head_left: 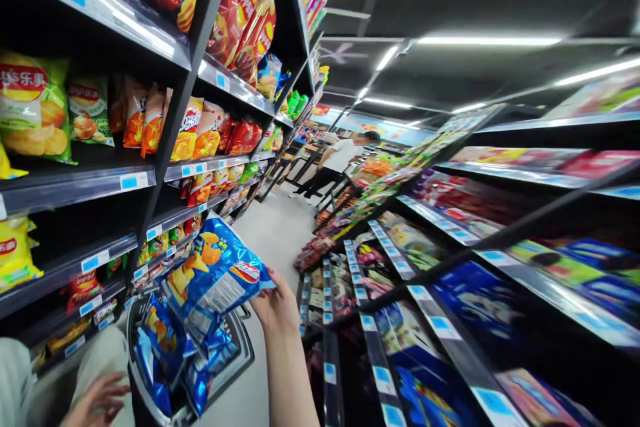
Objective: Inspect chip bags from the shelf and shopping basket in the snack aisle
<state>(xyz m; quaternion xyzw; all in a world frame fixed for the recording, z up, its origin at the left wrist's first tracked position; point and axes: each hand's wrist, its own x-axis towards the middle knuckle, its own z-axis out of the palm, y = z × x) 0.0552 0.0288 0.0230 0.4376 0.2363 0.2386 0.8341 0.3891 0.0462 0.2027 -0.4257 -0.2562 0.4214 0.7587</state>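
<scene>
A blue bag of chips (220, 267) is pinched at its right end by my right hand (277, 303). It hangs tilted above a grey shopping basket (245, 357) and covers part of the rim. Several similar blue chip bags (163, 340) lie inside the basket. Low at the left, my left hand (103, 400) rests near my knee in light trousers, holding nothing; its fingers are loosely bent and a little apart, slightly blurred.
Dark shelves (75, 197) with chip bags and price tags rise close on the left. More stocked shelves (440, 327) line the right side. Down the grey aisle floor (273, 220), a person in a white top (340, 157) stands leaning.
</scene>
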